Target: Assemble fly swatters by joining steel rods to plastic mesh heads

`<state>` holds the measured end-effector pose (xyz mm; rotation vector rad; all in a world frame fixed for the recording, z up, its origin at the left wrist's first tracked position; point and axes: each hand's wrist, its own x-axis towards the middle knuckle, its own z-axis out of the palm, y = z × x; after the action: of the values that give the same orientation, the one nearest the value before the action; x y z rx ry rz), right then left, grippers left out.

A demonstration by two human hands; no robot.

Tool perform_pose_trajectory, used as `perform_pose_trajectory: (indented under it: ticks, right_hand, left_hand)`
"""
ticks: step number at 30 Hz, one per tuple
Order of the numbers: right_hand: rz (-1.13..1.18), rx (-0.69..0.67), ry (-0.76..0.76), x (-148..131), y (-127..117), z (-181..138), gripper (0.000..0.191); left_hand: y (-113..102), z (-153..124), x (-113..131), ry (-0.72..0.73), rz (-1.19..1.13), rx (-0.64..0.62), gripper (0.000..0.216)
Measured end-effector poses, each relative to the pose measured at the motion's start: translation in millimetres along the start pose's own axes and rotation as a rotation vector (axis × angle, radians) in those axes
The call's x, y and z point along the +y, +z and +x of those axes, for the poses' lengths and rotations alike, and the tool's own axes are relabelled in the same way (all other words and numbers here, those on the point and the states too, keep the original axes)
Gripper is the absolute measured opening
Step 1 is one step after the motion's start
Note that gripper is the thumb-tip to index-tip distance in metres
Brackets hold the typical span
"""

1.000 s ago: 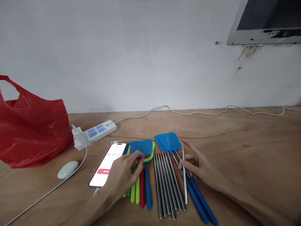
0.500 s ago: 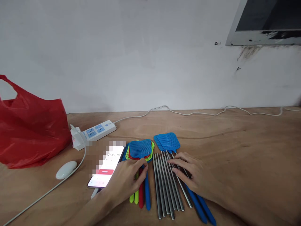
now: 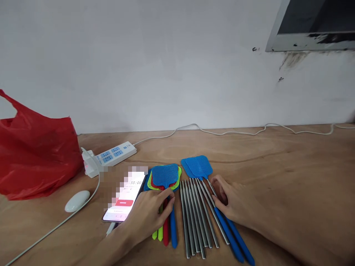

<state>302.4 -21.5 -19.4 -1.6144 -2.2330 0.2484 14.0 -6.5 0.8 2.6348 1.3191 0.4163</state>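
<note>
My left hand (image 3: 155,205) lies over the necks of a stack of fly swatters with blue, red and yellow-green mesh heads (image 3: 165,175). Its thumb and fingers are closed round the shafts, partly hiding them. My right hand (image 3: 227,197) is at the two blue fly swatters (image 3: 197,167), its fingers curled with a gap between thumb and forefinger. Its fingertips are beside the thin shafts, just above the blue handles (image 3: 233,236). Between the hands several tapered silver metal rods (image 3: 195,221) lie side by side, fanned a little at the right.
Left of the swatters lies a lit phone (image 3: 126,199) with a cable plugged in. Farther left are a white mouse-shaped object (image 3: 77,201), a white power strip (image 3: 118,153) and a red plastic bag (image 3: 39,159). A thin white cord (image 3: 222,133) runs along the wall (image 3: 166,74).
My right hand has lifted off the metal rods and shifted right to the blue swatters' shafts, its fingers more curled. The rightmost rods sit slightly farther right. The left hand has stayed put.
</note>
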Motion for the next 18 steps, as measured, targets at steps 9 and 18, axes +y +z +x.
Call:
perform_pose_trajectory:
  ticks: [9,18]
  right_hand:
    - [0.294,0.204,-0.003,5.4,6.8,3.6,0.027]
    - [0.928,0.254,0.199,2.6,-13.0,9.3,0.023]
  left_hand:
    - [-0.2,0.4,-1.0,0.013,-0.018,0.052,0.027]
    - [-2.8,-1.4,-0.2,0.031,-0.034,0.073,0.026]
